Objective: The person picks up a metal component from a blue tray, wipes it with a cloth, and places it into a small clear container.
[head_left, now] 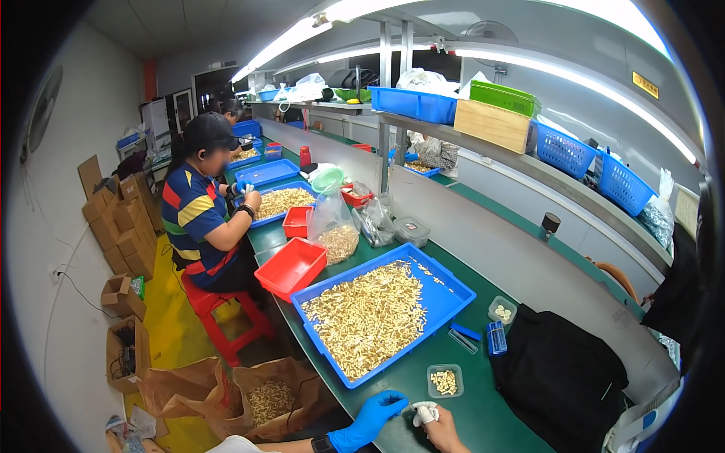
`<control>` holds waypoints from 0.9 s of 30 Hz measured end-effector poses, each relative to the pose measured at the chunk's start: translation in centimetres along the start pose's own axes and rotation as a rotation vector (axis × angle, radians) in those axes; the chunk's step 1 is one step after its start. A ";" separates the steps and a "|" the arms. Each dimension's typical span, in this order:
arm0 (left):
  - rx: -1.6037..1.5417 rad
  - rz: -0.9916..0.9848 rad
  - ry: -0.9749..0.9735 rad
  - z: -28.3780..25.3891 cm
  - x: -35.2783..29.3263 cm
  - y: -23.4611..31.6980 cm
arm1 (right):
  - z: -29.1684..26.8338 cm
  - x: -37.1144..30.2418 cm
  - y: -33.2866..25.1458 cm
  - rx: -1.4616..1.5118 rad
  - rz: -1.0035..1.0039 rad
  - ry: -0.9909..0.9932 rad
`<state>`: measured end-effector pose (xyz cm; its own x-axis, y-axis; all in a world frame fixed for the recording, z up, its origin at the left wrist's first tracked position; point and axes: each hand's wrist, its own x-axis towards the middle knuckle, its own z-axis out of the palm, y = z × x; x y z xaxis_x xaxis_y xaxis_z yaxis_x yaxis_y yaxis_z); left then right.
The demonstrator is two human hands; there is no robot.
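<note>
The left hand (371, 419), in a blue glove, had its fingertips drawn together toward the right hand (438, 429), whose thumb and fingers were bent inward at the lower edge of the view; whether either gripped anything (the fingertips were too small and blurred to judge) I could not tell. White coverings (425, 413) sat on some of the right hand's fingers. Just beyond the hands, a small clear container (429, 385) stood on the green table (491, 419), holding brass-coloured pieces (444, 382). Farther out lay a large blue tray (447, 293), with a broad heap of similar pieces (366, 317) spread over most of it. To the right were a small blue box (496, 340) and a black cloth (563, 370). Past the tray, near its far left corner, stood a red bin (291, 268); beyond that, a co-worker (200, 200) sat at another blue tray (264, 220) of pieces.
</note>
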<state>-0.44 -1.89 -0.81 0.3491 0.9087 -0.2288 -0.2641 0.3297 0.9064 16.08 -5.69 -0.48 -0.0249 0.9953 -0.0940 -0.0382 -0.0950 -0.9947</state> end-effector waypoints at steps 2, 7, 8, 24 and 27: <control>-0.009 -0.002 0.005 -0.1 0.1 -0.2 | 0.2 -0.1 0.2 -0.003 -0.007 0.036; -0.009 -0.008 0.004 -0.1 0.2 -0.4 | 0.2 0.0 0.1 -0.010 0.038 0.042; 0.000 -0.009 0.001 -0.1 0.2 -0.3 | 0.1 0.0 0.0 -0.013 0.066 0.009; -0.129 -0.083 0.041 -1.0 -0.2 1.9 | 0.2 0.2 0.9 -0.142 -0.041 0.113; 0.087 -0.105 -0.103 -1.7 0.8 0.9 | 0.3 0.0 -0.4 -0.230 -0.064 0.128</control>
<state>-1.95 -0.46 -0.74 0.4619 0.8382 -0.2901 -0.1442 0.3937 0.9079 15.78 -5.65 -0.02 0.0974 0.9950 -0.0202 0.1930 -0.0388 -0.9804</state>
